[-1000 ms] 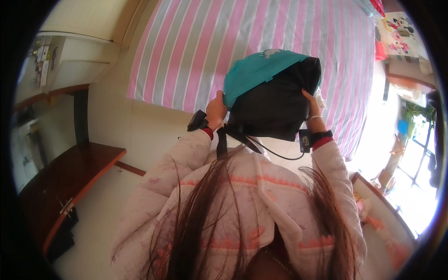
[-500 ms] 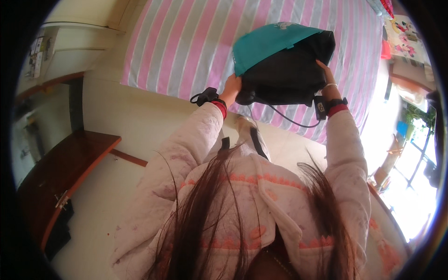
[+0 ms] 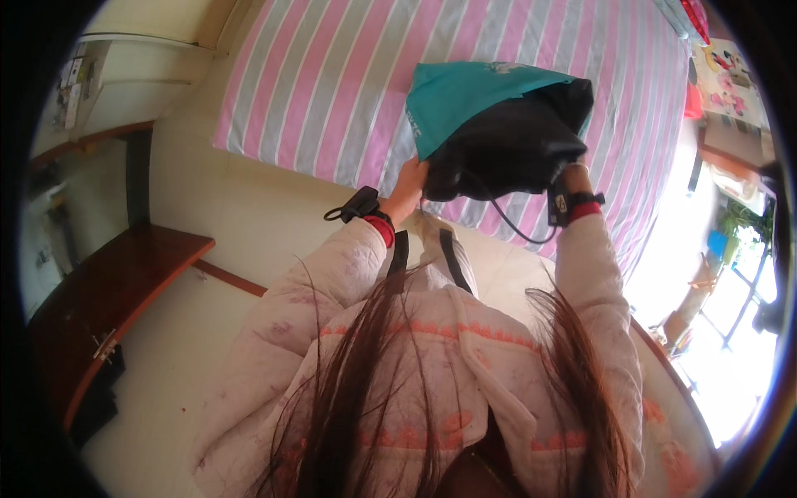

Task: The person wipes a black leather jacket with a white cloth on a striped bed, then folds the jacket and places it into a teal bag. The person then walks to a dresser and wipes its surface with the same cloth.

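A teal and black bag [image 3: 498, 145] is held over the near edge of the bed, its teal flap [image 3: 465, 100] lying across the left and far side and its black body sagging toward me. My left hand [image 3: 408, 184] grips the bag's near left corner, with the thumb side in view. At the near right corner, my right hand [image 3: 576, 178] holds the black part, its fingers mostly hidden by the fabric. From the bag's near side a dark cord [image 3: 508, 222] loops down toward my right wrist. Both wrists carry black strapped devices.
A bed [image 3: 332, 91] with a pink, grey and white striped cover spreads ahead. Left, a reddish-brown wooden board [image 3: 124, 290] with a metal latch juts over the pale floor [image 3: 191, 365]. A bright window [image 3: 739, 324] and green plants [image 3: 739, 220] are at the right.
The bag has come slightly nearer to me, and its black part has slumped. My right hand has slid down from the bag's right side to its near right corner. My left hand keeps its hold.
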`<state>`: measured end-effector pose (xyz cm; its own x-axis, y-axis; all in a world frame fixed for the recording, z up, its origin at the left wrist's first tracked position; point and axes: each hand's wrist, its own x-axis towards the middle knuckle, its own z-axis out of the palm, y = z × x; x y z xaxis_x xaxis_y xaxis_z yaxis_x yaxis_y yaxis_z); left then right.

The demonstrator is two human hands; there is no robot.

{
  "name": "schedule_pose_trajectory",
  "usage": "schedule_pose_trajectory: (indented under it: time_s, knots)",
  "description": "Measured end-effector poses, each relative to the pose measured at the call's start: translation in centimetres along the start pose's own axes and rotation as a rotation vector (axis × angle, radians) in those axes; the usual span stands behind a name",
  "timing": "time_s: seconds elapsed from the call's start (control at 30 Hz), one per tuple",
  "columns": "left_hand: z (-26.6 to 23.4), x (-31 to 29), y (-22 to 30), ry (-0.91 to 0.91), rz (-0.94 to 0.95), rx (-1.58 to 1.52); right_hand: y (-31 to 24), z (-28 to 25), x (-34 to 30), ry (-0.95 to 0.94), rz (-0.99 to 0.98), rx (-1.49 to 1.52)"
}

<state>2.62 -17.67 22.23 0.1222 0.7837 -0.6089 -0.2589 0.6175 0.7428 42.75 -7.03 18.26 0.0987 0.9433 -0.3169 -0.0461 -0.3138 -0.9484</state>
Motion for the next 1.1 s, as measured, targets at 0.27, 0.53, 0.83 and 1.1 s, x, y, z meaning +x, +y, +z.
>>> schedule_pose_trajectory:
  time_s: [0.27,0.53,0.83,1.1]
  knots:
    - [0.4,0.5,2.8,-0.067,-0.247,-0.035,-4.5,4.5,0.6,0.001,0.405,0.419]
    - [1.3,-0.3,5.4,-0.043,-0.138,-0.092,-5.0,3.4,-5.6,-0.093,0.704,0.550]
    - [0.0,-6.5,11.1,-0.059,0.050,0.649,-5.2,-0.4,-5.8,-0.278,0.232,0.091]
    - [-4.0,0.0,8.7,0.204,-0.023,0.684,-10.5,9.0,-5.4,-0.351,0.475,0.070]
